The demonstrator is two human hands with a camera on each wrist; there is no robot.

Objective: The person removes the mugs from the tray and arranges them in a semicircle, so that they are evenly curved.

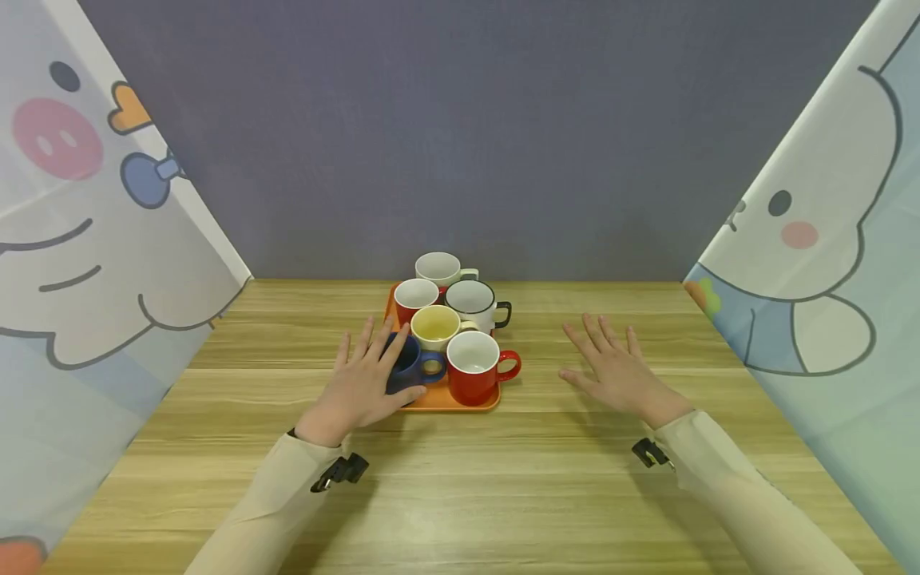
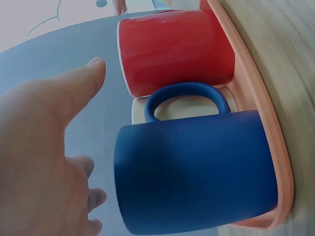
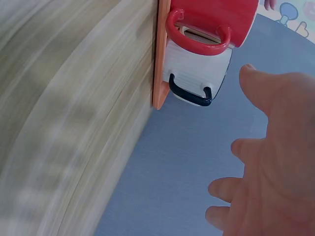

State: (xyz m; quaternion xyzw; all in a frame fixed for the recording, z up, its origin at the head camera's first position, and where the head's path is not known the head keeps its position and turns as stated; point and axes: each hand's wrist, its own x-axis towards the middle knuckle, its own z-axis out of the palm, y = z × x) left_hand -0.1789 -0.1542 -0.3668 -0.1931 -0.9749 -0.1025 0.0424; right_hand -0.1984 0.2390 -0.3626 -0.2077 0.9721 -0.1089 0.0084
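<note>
An orange tray (image 1: 438,403) carries several mugs, packed close together. At its near left is a blue mug (image 2: 197,172), partly hidden in the head view by my left hand (image 1: 362,383), which hovers over it with fingers spread. Beside that mug, a red mug (image 1: 474,375) has its handle turned right. Behind them are a yellow mug (image 1: 435,326), a white mug with black rim and handle (image 1: 470,299), another red mug (image 1: 415,297) and a white mug (image 1: 438,267) at the back. My right hand (image 1: 618,371), fingers spread and holding nothing, is apart from the tray on its right.
The wooden table (image 1: 489,495) runs back to a grey wall (image 1: 460,136). Cartoon-printed panels, one at the left (image 1: 86,224) and one at the right (image 1: 812,239), flank the table. A black clip (image 1: 340,473) hangs at the left wrist, another (image 1: 650,453) at the right.
</note>
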